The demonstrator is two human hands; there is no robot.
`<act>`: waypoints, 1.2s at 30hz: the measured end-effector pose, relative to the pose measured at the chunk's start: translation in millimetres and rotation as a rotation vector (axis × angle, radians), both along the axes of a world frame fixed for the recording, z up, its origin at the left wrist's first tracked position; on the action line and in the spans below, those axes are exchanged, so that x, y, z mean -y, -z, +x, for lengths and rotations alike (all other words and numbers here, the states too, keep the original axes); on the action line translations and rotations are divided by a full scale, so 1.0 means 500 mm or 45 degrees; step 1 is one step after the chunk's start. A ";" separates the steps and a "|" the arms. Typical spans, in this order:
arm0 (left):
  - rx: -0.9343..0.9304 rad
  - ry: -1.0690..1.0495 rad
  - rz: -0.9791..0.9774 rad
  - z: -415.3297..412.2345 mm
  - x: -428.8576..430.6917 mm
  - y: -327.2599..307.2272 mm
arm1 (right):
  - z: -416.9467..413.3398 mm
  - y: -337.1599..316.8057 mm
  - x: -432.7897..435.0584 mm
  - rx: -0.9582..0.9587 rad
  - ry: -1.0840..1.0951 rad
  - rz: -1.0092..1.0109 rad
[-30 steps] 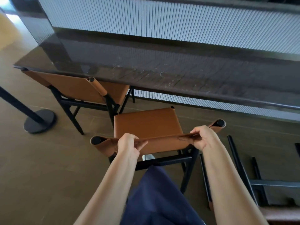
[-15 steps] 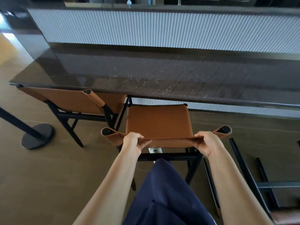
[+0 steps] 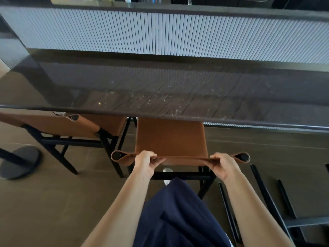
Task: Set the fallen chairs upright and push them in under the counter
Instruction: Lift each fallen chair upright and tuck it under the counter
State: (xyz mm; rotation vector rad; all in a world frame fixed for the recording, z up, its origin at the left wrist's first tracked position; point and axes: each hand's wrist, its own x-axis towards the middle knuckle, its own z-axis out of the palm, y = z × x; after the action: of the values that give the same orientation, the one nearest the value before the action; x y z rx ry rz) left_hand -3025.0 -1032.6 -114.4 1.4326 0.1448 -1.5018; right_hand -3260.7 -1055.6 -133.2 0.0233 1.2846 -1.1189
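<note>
A brown leather chair [image 3: 170, 138] with a black frame stands upright in front of me, the far part of its seat under the edge of the dark stone counter [image 3: 178, 97]. My left hand [image 3: 145, 162] grips the top of its leather backrest near the left end. My right hand [image 3: 221, 164] grips the same backrest near the right end. A second upright chair [image 3: 58, 124] of the same kind stands to the left, partly under the counter. At the lower right a fallen chair [image 3: 277, 211] lies on the floor, only its black legs in view.
A black stanchion base [image 3: 19, 162] with a slanting post stands on the tiled floor at the left. A ribbed white panel [image 3: 178, 34] rises behind the counter. My dark blue clothing [image 3: 178, 214] fills the bottom middle.
The chair in my hands has slid forward, and the front of its seat now lies under the counter edge. Both hands kept their grip on the backrest.
</note>
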 end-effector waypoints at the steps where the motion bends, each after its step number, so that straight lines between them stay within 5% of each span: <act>1: -0.021 -0.014 0.019 0.002 0.015 0.001 | 0.000 0.003 0.013 0.017 -0.001 0.011; 11: -0.146 -0.078 0.101 0.020 0.189 -0.066 | 0.020 -0.076 0.171 0.076 0.027 0.114; 24: -0.403 -0.077 0.114 0.069 0.212 -0.061 | 0.028 -0.086 0.198 0.087 0.009 0.158; 36: -0.249 0.091 0.080 0.058 0.179 -0.059 | 0.021 -0.066 0.170 -0.073 -0.034 0.120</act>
State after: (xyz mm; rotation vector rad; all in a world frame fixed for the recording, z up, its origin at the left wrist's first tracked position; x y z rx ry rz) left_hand -2996.1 -1122.3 -84.7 1.3505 0.2645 -1.7090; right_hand -3250.2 -1140.8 -100.3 0.0445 1.3843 -1.0418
